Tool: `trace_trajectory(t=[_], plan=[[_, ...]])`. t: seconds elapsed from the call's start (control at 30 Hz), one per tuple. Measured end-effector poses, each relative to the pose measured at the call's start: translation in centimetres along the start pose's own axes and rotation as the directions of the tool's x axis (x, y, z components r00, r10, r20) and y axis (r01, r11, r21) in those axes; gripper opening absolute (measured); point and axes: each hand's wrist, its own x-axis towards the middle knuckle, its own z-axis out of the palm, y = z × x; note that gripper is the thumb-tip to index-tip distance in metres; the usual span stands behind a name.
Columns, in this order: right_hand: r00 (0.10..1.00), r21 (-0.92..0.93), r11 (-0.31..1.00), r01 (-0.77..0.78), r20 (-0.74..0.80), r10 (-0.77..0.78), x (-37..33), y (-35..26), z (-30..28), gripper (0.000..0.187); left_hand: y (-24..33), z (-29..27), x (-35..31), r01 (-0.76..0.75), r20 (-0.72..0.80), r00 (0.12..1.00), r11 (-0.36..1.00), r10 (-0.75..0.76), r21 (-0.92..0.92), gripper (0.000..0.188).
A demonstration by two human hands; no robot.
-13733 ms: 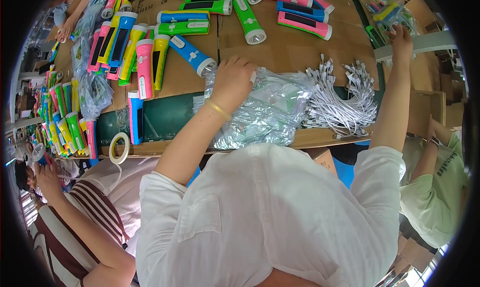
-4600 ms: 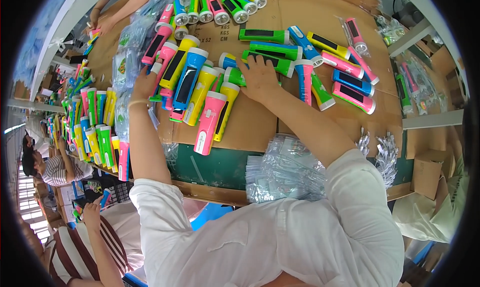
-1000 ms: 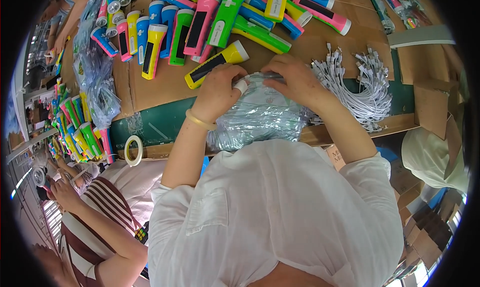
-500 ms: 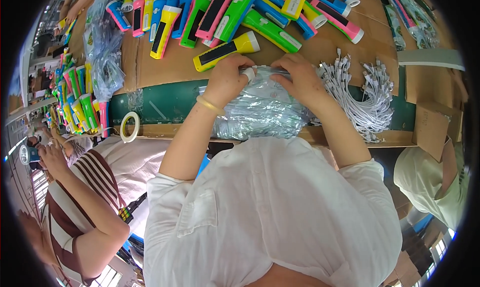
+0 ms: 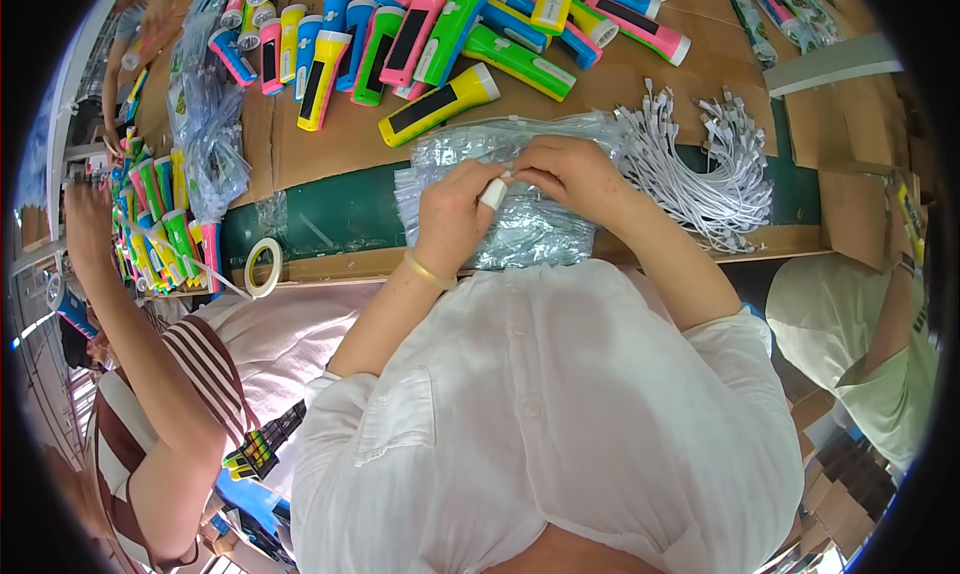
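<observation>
My left hand and my right hand meet over a stack of clear plastic bags at the near table edge. A white wrap covers a digit of my left hand. Both hands are closed, fingertips pinched together beside that wrap. What lies between them is too small to make out. Just beyond my hands, more of the clear bags spread flat. Past them lies a yellow flashlight with a dark panel. White charging cables lie bundled right of my right hand.
Several pink, green, blue and yellow flashlights lie on the cardboard at the far side. Tape roll and clear bags are at left. A co-worker's arm is at left; another person sits at right.
My hands have drawn nearer to me and come together, fingertips meeting. The bags' far part now shows beyond them. At left, the co-worker's hand has risen and tape stretches from the roll.
</observation>
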Motion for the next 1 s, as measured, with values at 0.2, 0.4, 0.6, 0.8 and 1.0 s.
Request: trace_trajectory(t=[0.2, 0.4, 0.6, 0.8, 1.0], plan=[[0.999, -0.013, 1.000, -0.002, 0.032, 0.003, 0.2, -1.1, -2.5, 0.011, 0.6, -2.4, -2.1, 0.208, -0.095, 0.969, 0.962, -0.227, -0.176, 0.017], [0.992, 0.080, 0.990, 0.118, -0.044, -0.115, 1.7, -2.4, -1.5, 0.029, 0.7, -3.0, -2.1, 0.426, 0.054, 0.891, 0.787, -0.451, -0.446, 0.014], [0.988, 0.173, 0.976, 0.132, 0.059, -0.144, 1.7, -2.8, -0.3, 0.033, 1.4, -4.1, -1.9, 0.407, 0.071, 0.899, 0.767, -0.431, -0.496, 0.015], [0.988, 0.175, 0.977, 0.119, 0.080, -0.134, 1.7, -2.8, -0.6, 0.029, 1.5, -4.2, -2.0, 0.394, 0.099, 0.913, 0.793, -0.395, -0.465, 0.014], [0.987, 0.164, 0.982, 0.092, 0.116, -0.111, 1.6, -2.8, -1.3, 0.016, 1.5, -3.6, -2.2, 0.312, 0.021, 0.942, 0.854, -0.334, -0.416, 0.017]])
